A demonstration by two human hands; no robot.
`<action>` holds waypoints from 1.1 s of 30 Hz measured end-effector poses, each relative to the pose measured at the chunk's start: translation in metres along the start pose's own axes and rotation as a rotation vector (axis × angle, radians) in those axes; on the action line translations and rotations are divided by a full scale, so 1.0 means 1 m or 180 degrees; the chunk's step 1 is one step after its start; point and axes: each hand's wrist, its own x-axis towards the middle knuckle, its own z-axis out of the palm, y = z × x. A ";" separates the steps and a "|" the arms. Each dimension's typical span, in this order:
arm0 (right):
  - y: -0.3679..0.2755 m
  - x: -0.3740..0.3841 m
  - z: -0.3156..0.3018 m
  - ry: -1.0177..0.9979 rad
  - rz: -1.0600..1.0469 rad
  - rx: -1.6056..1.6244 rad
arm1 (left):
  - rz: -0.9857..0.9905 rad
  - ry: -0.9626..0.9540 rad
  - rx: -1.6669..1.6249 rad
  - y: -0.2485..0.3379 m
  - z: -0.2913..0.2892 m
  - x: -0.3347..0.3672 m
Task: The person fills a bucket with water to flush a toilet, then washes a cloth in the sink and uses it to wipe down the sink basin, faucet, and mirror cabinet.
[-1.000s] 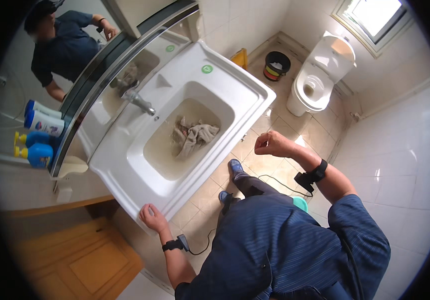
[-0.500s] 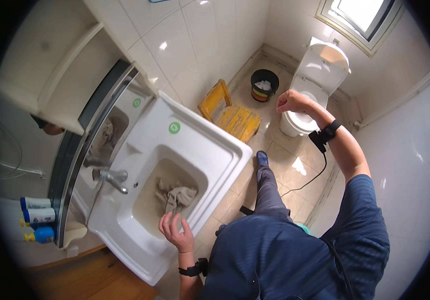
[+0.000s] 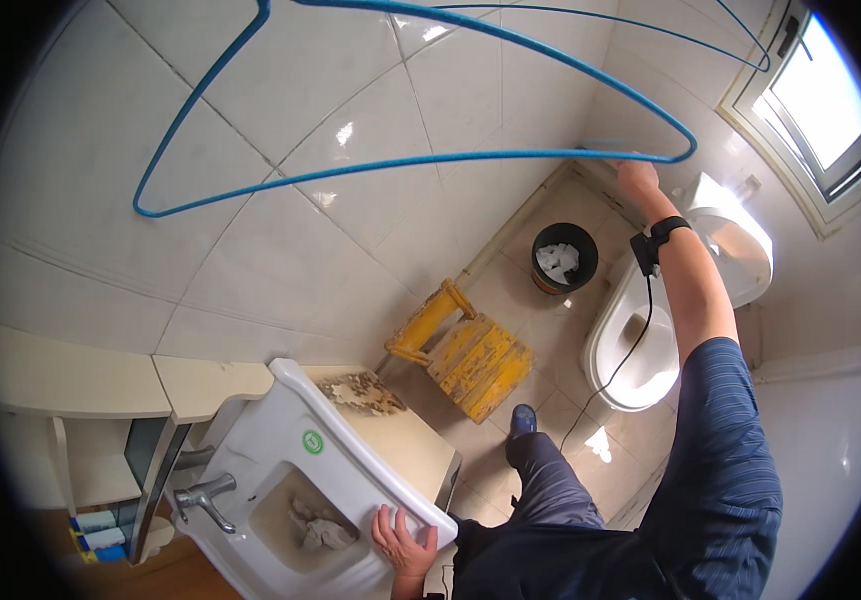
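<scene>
My left hand rests on the front rim of the white sink, fingers spread and nothing in them. Close to it, a wet greyish cloth lies in cloudy water in the basin. My right arm is stretched forward, and my right hand appears at the lower right corner of a blue clothes hanger. The hanger's bar crosses in front of the fingertips, so I cannot tell whether they touch it or how they are curled.
A worn yellow wooden chair stands beyond the sink. Farther off are a black bin with white paper and an open-lidded toilet. A faucet projects over the basin. A cable hangs from my right wrist strap.
The view has tilted up, bringing the blue hanger into sight. My right hand has gone from near the toilet up to the hanger's corner. My left hand has come down onto the sink rim.
</scene>
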 end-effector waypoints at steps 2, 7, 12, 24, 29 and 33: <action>0.004 0.028 0.000 0.0128 -0.0341 -0.0535 | -0.0040 -0.0048 0.0017 -0.002 0.001 0.001; -0.038 0.044 -0.049 -0.0135 -0.0060 -0.0662 | -0.0161 -0.0039 0.0084 0.002 -0.003 0.001; 0.006 0.069 -0.047 0.0086 0.0014 -0.0638 | -0.0221 -0.0171 0.0018 0.008 0.000 0.011; -0.012 0.024 -0.110 0.0003 -0.0515 0.2232 | -0.0212 -0.0239 -0.0076 0.008 -0.002 0.007; 0.010 -0.078 -0.041 -0.0316 -0.0532 0.1122 | -0.0058 -0.0080 -0.0068 0.001 -0.004 0.010; 0.026 -0.110 -0.002 -0.0697 -0.0219 0.2188 | 0.0057 0.0084 -0.0063 0.004 0.002 0.012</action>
